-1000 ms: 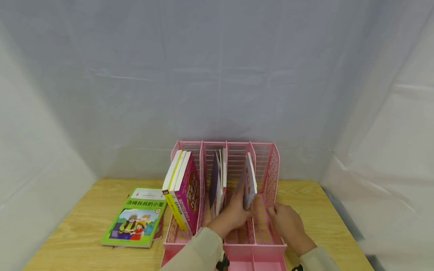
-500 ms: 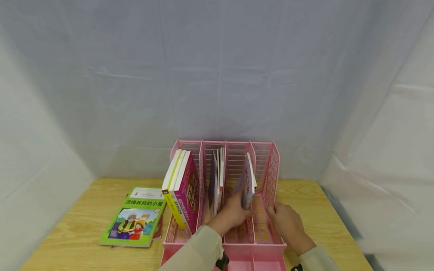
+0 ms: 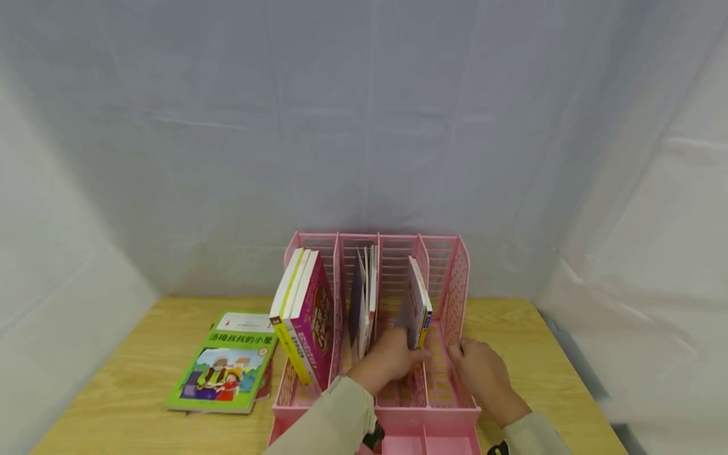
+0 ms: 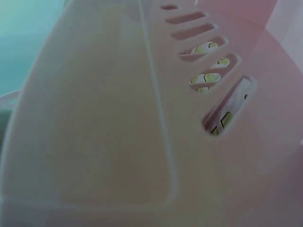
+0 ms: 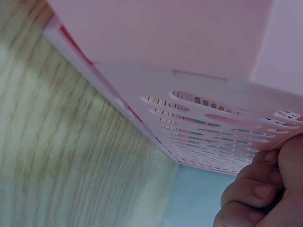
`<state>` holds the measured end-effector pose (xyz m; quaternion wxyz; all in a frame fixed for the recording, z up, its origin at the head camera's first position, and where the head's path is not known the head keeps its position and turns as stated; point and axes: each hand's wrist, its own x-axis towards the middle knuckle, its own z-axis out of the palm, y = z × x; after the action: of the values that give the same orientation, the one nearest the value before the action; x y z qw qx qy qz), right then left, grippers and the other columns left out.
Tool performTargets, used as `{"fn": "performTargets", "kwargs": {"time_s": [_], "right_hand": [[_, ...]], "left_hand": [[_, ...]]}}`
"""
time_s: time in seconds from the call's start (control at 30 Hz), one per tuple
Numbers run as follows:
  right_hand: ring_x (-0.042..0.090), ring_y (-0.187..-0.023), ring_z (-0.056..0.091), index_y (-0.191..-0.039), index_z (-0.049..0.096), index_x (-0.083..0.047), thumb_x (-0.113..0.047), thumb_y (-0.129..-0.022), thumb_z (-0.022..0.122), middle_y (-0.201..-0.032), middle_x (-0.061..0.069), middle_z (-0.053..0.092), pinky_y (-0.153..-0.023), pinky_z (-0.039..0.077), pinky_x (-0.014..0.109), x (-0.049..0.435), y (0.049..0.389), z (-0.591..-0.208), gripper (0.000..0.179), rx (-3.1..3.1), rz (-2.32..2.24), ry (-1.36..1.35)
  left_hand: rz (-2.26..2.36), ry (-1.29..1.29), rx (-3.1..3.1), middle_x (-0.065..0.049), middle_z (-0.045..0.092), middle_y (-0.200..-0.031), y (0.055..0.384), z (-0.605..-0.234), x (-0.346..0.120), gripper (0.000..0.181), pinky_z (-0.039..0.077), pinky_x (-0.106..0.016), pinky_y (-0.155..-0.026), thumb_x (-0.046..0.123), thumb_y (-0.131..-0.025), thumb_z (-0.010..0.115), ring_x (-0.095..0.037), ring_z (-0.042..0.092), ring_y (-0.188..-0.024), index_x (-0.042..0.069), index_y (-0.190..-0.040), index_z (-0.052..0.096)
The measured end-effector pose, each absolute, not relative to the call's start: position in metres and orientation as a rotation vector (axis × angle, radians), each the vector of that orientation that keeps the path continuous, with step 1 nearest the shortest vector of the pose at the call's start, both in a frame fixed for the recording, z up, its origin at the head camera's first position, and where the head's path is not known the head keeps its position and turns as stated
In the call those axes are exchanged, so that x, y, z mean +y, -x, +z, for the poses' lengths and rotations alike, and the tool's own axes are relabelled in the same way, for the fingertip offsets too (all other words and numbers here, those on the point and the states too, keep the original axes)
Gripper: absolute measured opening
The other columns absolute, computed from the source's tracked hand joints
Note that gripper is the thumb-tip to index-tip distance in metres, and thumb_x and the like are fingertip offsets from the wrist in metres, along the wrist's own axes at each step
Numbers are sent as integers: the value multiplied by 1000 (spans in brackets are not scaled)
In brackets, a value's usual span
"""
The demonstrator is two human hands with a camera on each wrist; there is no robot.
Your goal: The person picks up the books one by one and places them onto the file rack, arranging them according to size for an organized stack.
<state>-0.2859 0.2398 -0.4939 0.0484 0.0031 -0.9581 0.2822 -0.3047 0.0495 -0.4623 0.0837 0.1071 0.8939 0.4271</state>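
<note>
In the head view, my left hand [image 3: 392,354] reaches into the third compartment of a pink desktop file rack [image 3: 423,411]. It grips a pair of thin books [image 3: 418,306] standing upright by the divider, thumb toward the right and fingers largely hidden behind the near cover. My right hand [image 3: 483,374] pinches the rack's right side wall [image 3: 457,297]; its curled fingers [image 5: 246,191] show against the perforated panel in the right wrist view. Only a close pink panel [image 4: 104,118] fills the left wrist view, so that hand is hidden there.
Thick yellow and magenta books [image 3: 307,316] lean in the first compartment. Slim books [image 3: 364,303] stand in the second. A green picture book [image 3: 227,363] lies on top of another on the wooden table [image 3: 119,373], left of the rack. White sheeting surrounds the table.
The thin books at my left hand have shifted lower and lined up, so a blue and yellow spine now shows. My left fingers sit slightly lower. My right hand stays on the side wall.
</note>
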Motion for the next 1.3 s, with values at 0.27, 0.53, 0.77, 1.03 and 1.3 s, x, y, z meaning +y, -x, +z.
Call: {"fn": "performTargets", "kwargs": {"time_s": [0.27, 0.53, 0.77, 1.03, 1.3], "right_hand": [[16, -52, 38, -65, 43, -15, -25, -104, 45, -59, 1, 45, -50, 32, 30, 239, 288, -494, 40, -2924, 835, 9], [16, -51, 39, -67, 43, -13, -25, -106, 43, -59, 1, 46, -50, 33, 29, 241, 289, -495, 41, -2932, 884, -2], [16, -53, 40, -67, 43, -14, -26, -106, 44, -60, 1, 45, -51, 34, 30, 242, 288, -495, 41, -2924, 837, 3], [15, -53, 39, -66, 41, -15, -25, -105, 45, -59, 0, 44, -51, 32, 29, 242, 287, -496, 40, -2936, 830, -5], [15, -52, 38, -66, 41, -14, -25, -104, 45, -58, 0, 45, -50, 31, 29, 243, 290, -497, 40, -2937, 834, -24]], "left_hand": [[1196, -340, 2734, -30, 65, -124, 296, -459, 49, 69, 54, -54, -98, 33, -89, 83, -41, 67, -112, -9, -134, 54], [960, -448, 2774, -28, 54, -146, 265, -423, 35, 87, 55, -54, -97, 43, -92, 77, -42, 64, -121, -4, -154, 37], [1169, -804, 2637, 9, 73, -91, 229, -378, -37, 21, 58, -25, -72, 33, -100, 69, -5, 67, -77, 16, -112, 72], [1407, -419, 2853, -2, 66, -79, 232, -360, -183, 23, 55, -31, -57, 32, -106, 59, -20, 63, -70, 10, -106, 68], [842, 186, 3061, -30, 65, -119, 269, -411, -291, 48, 54, -53, -76, 34, -106, 50, -42, 66, -97, -6, -132, 53]]}}
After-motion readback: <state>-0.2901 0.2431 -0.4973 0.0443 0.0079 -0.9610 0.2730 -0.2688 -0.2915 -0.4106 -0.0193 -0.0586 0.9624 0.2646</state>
